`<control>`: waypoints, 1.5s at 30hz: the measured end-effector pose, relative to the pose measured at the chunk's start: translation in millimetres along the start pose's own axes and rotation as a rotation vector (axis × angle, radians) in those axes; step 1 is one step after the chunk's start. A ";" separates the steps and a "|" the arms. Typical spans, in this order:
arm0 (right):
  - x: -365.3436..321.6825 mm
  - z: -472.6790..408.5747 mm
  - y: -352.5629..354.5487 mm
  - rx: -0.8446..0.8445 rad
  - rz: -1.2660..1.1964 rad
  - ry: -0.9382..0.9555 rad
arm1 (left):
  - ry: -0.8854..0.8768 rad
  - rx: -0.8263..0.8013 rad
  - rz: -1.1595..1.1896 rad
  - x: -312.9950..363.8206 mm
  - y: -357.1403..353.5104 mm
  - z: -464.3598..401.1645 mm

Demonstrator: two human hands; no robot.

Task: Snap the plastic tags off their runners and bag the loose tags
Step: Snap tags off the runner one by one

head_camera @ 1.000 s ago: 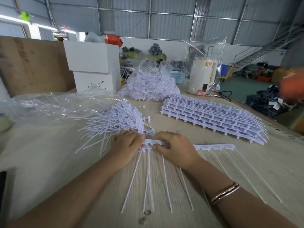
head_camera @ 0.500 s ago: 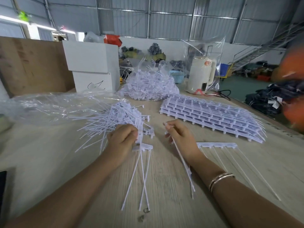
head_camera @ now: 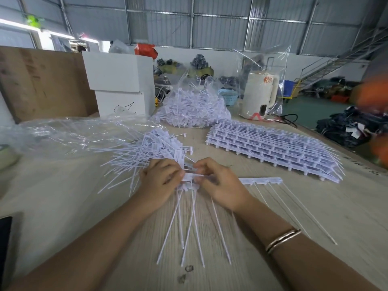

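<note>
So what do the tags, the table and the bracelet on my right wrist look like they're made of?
Tags: white matte plastic, judging by the thin, slightly bent tails and moulded heads. Table: pale wood or wood-look laminate; grain lines show, but which one is unclear. Bracelet: probably metal, gold-toned and shiny, with bright glints along its bands.

White plastic tags (head_camera: 155, 148) lie at 11 o'clock on the pale wood-grain table (head_camera: 63, 198); white runner sheets (head_camera: 273, 148) at 2 o'clock. The boxes (head_camera: 119, 80) are white, the kettle (head_camera: 260, 91) cream, and the bracelet (head_camera: 282, 240) rose-gold.
</note>
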State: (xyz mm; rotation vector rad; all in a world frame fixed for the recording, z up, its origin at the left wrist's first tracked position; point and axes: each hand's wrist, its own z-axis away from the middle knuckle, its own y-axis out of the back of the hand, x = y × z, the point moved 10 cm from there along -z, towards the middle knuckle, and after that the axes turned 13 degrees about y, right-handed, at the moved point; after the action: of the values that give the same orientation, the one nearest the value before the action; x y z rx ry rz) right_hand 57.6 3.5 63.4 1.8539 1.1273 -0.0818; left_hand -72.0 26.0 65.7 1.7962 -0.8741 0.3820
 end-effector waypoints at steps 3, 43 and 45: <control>10.7 6.4 -0.2 -0.089 0.127 -0.004 | 0.020 -0.027 0.008 -4.7 -3.2 -1.9; -1.1 3.1 4.5 -0.122 0.333 0.075 | -0.085 0.135 -0.239 7.3 -3.5 0.3; 2.1 3.3 3.3 -0.115 0.292 0.068 | -0.098 0.141 -0.190 9.9 0.9 1.5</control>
State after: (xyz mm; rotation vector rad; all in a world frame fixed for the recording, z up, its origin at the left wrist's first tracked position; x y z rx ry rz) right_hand 62.4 2.0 62.8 1.9084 0.8767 0.2108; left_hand -66.1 20.8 71.9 2.0234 -0.7513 0.2393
